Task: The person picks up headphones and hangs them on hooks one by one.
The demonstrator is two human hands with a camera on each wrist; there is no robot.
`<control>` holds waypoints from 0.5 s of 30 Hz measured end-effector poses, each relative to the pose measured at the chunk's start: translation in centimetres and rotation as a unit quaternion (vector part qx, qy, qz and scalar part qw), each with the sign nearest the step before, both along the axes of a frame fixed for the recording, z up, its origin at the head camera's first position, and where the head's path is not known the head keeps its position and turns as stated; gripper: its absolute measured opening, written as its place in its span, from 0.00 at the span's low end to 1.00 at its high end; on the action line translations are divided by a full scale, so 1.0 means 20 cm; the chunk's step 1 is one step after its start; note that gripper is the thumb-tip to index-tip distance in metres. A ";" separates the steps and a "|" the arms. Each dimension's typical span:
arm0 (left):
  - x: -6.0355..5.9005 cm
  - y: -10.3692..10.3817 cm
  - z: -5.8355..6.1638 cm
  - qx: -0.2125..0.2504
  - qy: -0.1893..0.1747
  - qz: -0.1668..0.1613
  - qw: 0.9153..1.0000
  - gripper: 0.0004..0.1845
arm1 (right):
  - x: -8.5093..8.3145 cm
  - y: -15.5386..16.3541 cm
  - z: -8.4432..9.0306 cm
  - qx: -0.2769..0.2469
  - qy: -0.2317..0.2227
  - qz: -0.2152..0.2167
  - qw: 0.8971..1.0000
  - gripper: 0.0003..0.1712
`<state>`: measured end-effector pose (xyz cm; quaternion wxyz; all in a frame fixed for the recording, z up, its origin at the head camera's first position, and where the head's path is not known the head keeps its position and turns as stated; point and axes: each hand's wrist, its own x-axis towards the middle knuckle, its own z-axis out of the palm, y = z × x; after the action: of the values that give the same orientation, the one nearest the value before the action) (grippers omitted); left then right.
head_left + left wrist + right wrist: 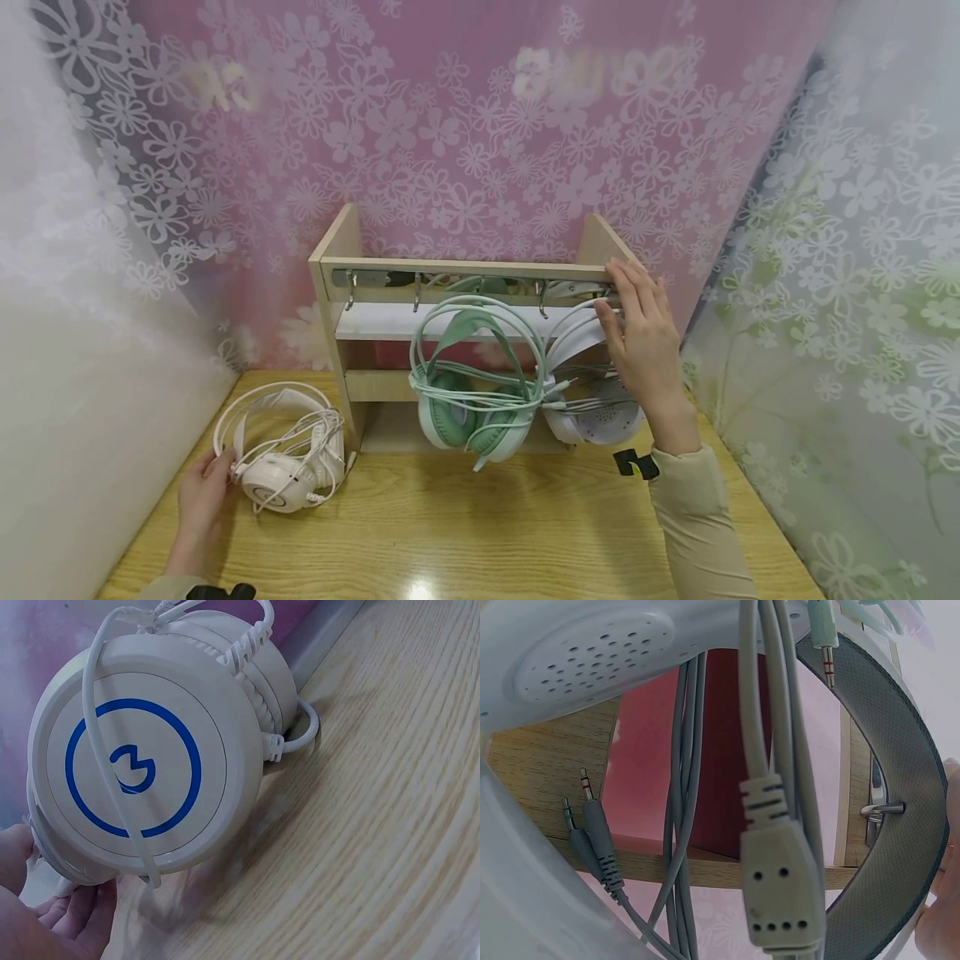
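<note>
At the left, white headphones (273, 479) with a loosely bundled cable rest on the wooden table. My left hand (201, 500) pinches them at the near end of the headband. In the left wrist view, the ear cup (150, 765) shows a blue ring and logo. My right hand (647, 350) rests at the right end of the rack's front rail (465, 268), fingertips on its upper edge and thumb near the headband below. Pale lavender headphones (603, 417) hang there; the right wrist view shows a metal hook (881, 809) at their grey-lined headband (922, 765).
Mint green headphones (498, 429) hang mid-rack, their cable overlapping the lavender pair. Two bare hooks, including a left hook (350, 292), are left of them. The wooden rack (330, 317) stands at the flowered pink backdrop (465, 125). White panels flank the table (465, 533).
</note>
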<state>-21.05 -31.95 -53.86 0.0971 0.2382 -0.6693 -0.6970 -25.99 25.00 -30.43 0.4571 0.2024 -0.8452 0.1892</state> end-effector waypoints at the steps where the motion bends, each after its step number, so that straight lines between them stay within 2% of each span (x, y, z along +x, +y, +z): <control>1: 0.00 0.00 0.00 0.000 0.000 0.002 1.000 0.38 | 0.00 0.00 0.00 0.000 0.000 -0.001 1.000 0.31; 10: -0.01 0.01 0.01 0.010 0.018 0.019 1.000 0.36 | 0.00 0.00 0.00 -0.004 0.010 0.001 1.000 0.34; 13: -0.01 0.03 0.02 0.021 0.027 0.044 0.998 0.27 | 0.00 0.00 0.00 -0.004 0.011 0.002 1.000 0.33; 15: -0.01 0.05 0.04 0.034 0.037 0.064 0.997 0.15 | 0.00 0.00 0.00 -0.005 0.010 0.002 1.000 0.33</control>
<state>-21.19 -30.93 -53.08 0.1575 0.2580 -0.6244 -0.7202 -26.05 24.97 -30.48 0.4664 0.2042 -0.8390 0.1921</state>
